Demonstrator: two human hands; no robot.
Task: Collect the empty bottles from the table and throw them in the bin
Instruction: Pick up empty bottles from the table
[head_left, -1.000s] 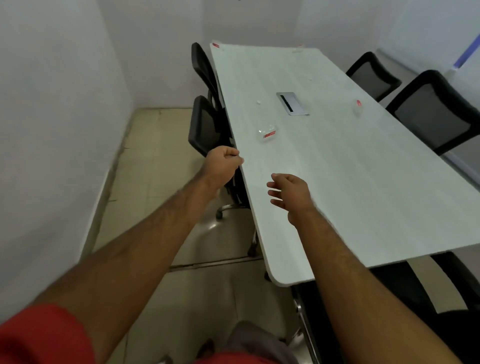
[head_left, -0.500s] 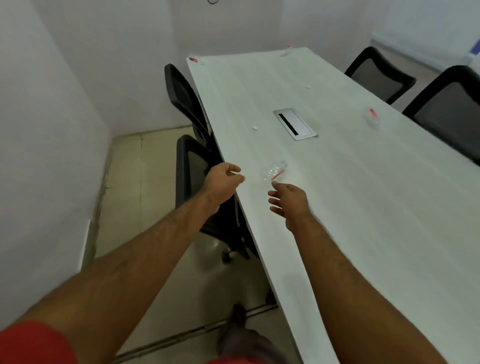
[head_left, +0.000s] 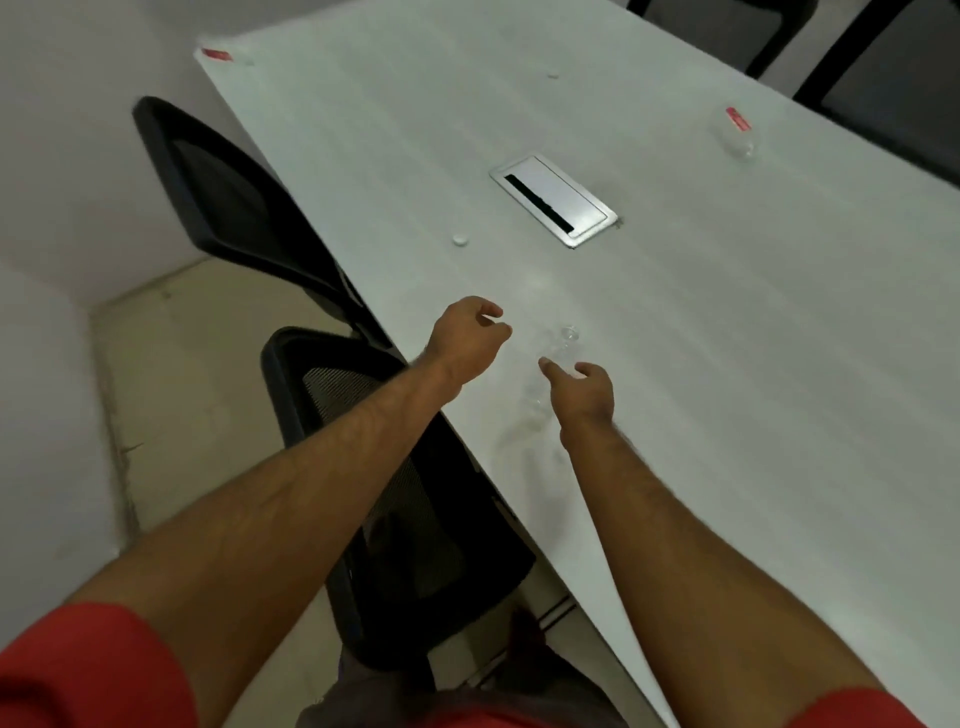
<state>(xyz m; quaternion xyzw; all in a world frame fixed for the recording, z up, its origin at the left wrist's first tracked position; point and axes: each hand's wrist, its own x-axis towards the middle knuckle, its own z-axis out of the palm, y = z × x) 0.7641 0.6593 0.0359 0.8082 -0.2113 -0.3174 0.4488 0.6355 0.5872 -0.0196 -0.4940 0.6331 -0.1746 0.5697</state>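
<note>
Long pale-grey wood-grain worktop (head_left: 727, 364), viewed from above its left edge.

Clear crumpled plastic bottle (head_left: 565, 344) lies on the worktop close to that edge and is heavily blurred.

Right hand (head_left: 582, 397) is at the bottle's near end, with thumb and forefinger parted to either side of it. Motion smear hides the contact, so it cannot be told whether this grip has closed on the bottle.

Left hand (head_left: 470, 338) hovers just left of the bottle, over the worktop's edge. Its fingers are loosely curled, the grip slack and holding nothing.

Second clear plastic bottle with a red label (head_left: 736, 130) lies well apart, toward the far right side. Third red-labelled bottle (head_left: 218, 54) sits at the far-left corner, its body barely visible.

Small white cap (head_left: 460, 240) lies left of the silver rectangular cable hatch (head_left: 556, 200) set in the middle of the worktop.

Near black mesh chair (head_left: 395, 493) and far black mesh chair (head_left: 244, 202) stand along the left edge, backs against it.

Red sleeves (head_left: 88, 670) show at both lower corners.
</note>
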